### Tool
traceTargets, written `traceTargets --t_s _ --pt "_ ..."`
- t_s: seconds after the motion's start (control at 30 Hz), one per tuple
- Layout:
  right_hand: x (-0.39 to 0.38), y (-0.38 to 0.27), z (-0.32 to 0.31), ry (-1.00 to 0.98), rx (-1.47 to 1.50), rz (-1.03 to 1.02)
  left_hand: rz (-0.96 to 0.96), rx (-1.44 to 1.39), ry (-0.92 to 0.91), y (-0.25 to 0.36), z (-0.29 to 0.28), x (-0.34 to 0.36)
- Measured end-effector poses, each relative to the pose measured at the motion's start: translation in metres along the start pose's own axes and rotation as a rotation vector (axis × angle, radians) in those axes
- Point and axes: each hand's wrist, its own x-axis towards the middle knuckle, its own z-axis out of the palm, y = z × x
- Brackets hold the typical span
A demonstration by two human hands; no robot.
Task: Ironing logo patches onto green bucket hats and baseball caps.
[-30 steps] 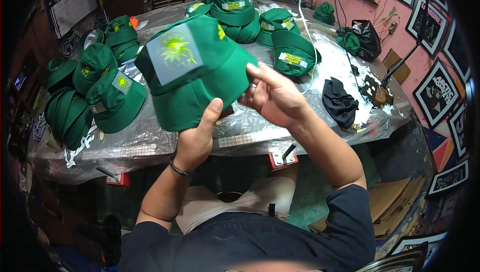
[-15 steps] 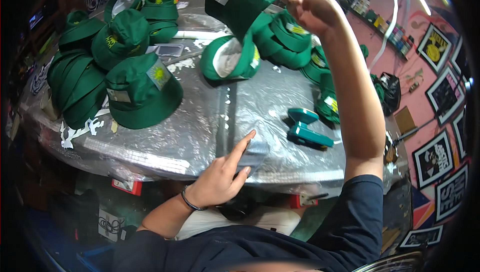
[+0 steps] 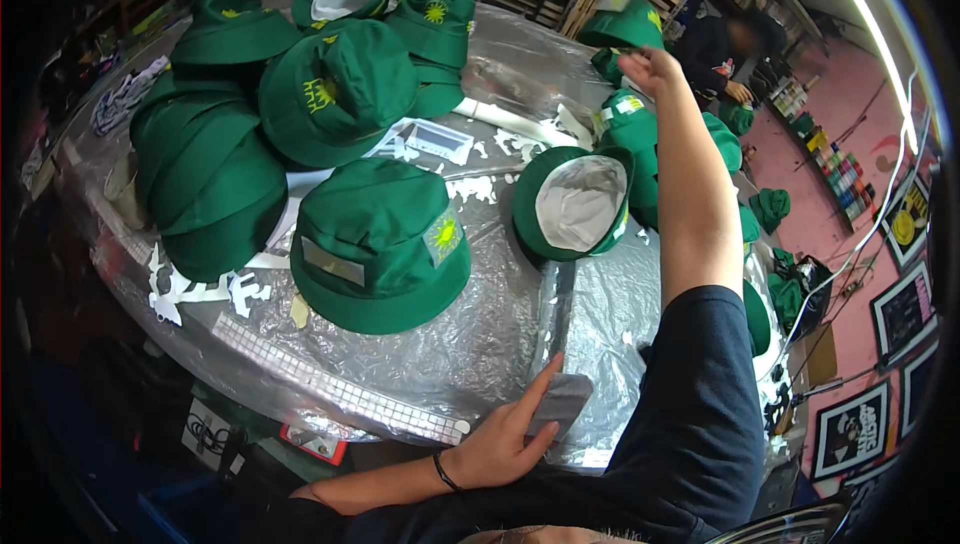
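Note:
Near the table's front edge, my left hand (image 3: 497, 449) grips a small grey rectangular piece (image 3: 565, 404) between thumb and fingers. My right arm stretches far forward. At its end, my right hand (image 3: 652, 71) is blurred, just under the brim of a green bucket hat (image 3: 622, 24) with a yellow emblem; whether its fingers still hold the brim is unclear. A green bucket hat (image 3: 380, 244) with a yellow sun patch and a grey patch stands brim-down, left of centre. Another hat (image 3: 580, 206) lies tipped over, its white lining showing.
Stacked green hats (image 3: 205, 179) fill the table's left side, with more hats (image 3: 630, 124) beyond my right arm. White scraps (image 3: 200, 289) and a gridded strip (image 3: 340, 379) lie on the plastic-covered table (image 3: 480, 314). Another person (image 3: 720, 54) is at the far right.
My right hand has moved farther forward, and the hat by it is now farther away. The view has shifted left; my right arm now covers the teal tool's place. My left hand keeps the grey piece.

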Motion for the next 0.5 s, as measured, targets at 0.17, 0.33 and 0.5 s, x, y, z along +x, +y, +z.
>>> traceTargets --t_s 0.17,0.33,0.5 --pt "-0.079 0.008 0.001 -0.237 0.005 0.321 0.091 0.062 0.070 0.004 0.002 -0.003" --pt "-0.244 -0.044 -0.032 -0.304 -0.654 -0.209 -0.014 -0.085 0.059 -0.001 0.017 -0.005" --pt "-0.407 -0.047 -0.079 -0.372 -1.232 -0.727 -0.014 -0.126 0.185 -0.014 0.030 -0.010"
